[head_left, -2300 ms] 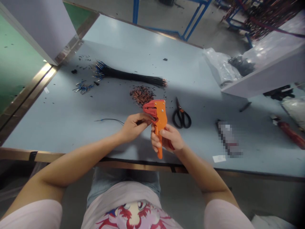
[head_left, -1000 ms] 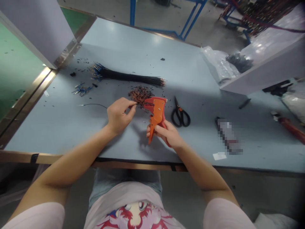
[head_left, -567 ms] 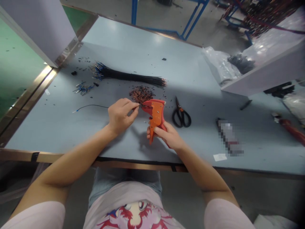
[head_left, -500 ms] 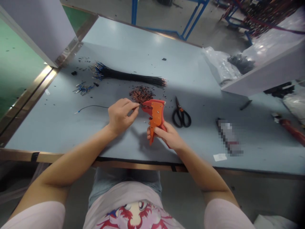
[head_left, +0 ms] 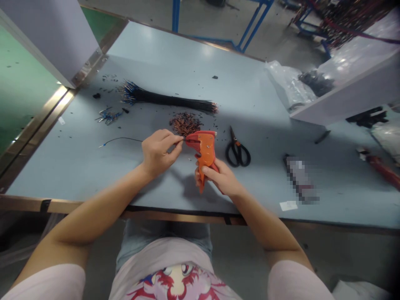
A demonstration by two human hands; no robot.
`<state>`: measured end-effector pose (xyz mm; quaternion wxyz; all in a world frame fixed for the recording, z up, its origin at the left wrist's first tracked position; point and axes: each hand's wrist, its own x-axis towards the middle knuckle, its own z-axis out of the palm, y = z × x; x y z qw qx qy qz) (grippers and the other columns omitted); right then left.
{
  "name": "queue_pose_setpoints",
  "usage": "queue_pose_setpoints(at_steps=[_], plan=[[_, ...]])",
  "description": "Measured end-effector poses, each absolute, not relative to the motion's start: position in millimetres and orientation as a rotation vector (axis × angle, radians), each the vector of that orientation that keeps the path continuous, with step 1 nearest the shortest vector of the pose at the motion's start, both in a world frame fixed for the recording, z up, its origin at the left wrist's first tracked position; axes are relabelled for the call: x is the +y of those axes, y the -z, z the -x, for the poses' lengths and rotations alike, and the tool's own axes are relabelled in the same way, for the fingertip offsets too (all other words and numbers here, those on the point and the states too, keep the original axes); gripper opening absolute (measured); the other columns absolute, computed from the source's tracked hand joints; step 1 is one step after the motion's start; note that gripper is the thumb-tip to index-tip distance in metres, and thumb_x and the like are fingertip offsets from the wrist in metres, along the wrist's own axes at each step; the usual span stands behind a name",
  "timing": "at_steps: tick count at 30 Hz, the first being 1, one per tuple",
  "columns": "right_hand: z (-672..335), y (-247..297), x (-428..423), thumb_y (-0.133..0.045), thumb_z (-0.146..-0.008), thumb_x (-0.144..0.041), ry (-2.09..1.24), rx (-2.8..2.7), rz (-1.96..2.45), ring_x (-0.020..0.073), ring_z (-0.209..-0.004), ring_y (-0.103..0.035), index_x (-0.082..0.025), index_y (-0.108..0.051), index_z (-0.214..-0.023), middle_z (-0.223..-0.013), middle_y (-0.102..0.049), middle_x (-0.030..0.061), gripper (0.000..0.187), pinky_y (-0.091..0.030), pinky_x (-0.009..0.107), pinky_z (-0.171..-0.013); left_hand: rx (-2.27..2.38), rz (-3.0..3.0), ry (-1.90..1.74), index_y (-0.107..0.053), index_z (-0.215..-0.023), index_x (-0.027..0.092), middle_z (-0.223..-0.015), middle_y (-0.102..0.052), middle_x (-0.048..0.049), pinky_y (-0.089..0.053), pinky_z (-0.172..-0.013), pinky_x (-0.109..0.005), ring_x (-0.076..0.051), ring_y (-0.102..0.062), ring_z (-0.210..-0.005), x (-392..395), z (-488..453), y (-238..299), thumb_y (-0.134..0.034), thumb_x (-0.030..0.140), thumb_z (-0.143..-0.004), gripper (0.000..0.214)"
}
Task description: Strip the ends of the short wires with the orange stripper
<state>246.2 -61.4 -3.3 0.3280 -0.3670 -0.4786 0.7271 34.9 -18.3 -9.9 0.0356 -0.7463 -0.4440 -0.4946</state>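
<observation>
My left hand point(head_left: 158, 153) pinches a thin black wire point(head_left: 120, 139), whose blue-tipped end trails left over the bench. Its other end reaches the jaw of an orange automatic wire stripper point(head_left: 204, 150). My right hand point(head_left: 217, 177) grips the stripper's handles, with the lower handle partly hidden by my fingers. Just above the jaw lies a heap of copper-ended wire pieces point(head_left: 186, 123). Farther back stretches a long bundle of black wires with blue ends point(head_left: 165, 99). Black-handled scissors point(head_left: 238, 151) lie right of the stripper.
The pale blue workbench point(head_left: 250, 100) is scattered with small black bits. Blue terminals point(head_left: 108, 116) lie at the left. A plastic bag point(head_left: 289, 83) and white shelf point(head_left: 350, 100) stand back right. A pixelated object point(head_left: 300, 177) and red-handled tool point(head_left: 379, 166) lie right.
My left hand has left the stripper, picked the wire off the bench and brought its end to the jaw. The stripper has turned more upright in my right hand.
</observation>
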Motion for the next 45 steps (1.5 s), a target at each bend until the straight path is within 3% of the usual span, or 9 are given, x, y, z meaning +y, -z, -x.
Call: queue_pose_setpoints(at_steps=[16, 32, 45], plan=[[-246.7, 4.5, -60.5, -0.063, -0.087, -0.035, -1.926, -1.264, 0.922, 0.0145, -0.057, -0.061, -0.017, -0.048, -0.102, -0.073, -0.059, 0.0009, 0.028, -0.053, 0.027, -0.044, -1.344, 2.307, 1.507, -0.069, -0.084, 0.019, -0.068, -0.063, 0.0, -0.042, -0.062, -0.024, -0.011, -0.057, -0.066, -19.0, -33.9, 9.5, -0.063, 0.02, -0.082, 0.007], [-246.1, 0.1, -59.0, -0.068, -0.082, -0.037, -2.024, -1.187, 0.793, 0.0184, -0.067, -0.064, -0.016, -0.047, -0.111, -0.08, -0.063, 0.0042, 0.041, -0.056, 0.032, -0.051, -1.396, 2.326, 1.582, -0.067, -0.083, 0.019, -0.065, -0.062, 0.0008, -0.041, -0.06, -0.024, -0.01, -0.055, -0.062, -22.3, -36.4, 4.5, -0.06, 0.018, -0.083, 0.007], [-246.0, 0.2, -59.8, -0.066, -0.083, -0.038, -2.004, -1.227, 0.822, 0.0163, -0.063, -0.063, -0.015, -0.048, -0.103, -0.077, -0.061, 0.0029, 0.035, -0.055, 0.03, -0.049, -1.39, 2.354, 1.535, -0.068, -0.082, 0.018, -0.067, -0.064, -0.0005, -0.041, -0.06, -0.024, -0.011, -0.056, -0.064, -24.9, -38.1, 4.4, -0.058, 0.02, -0.084, 0.01]])
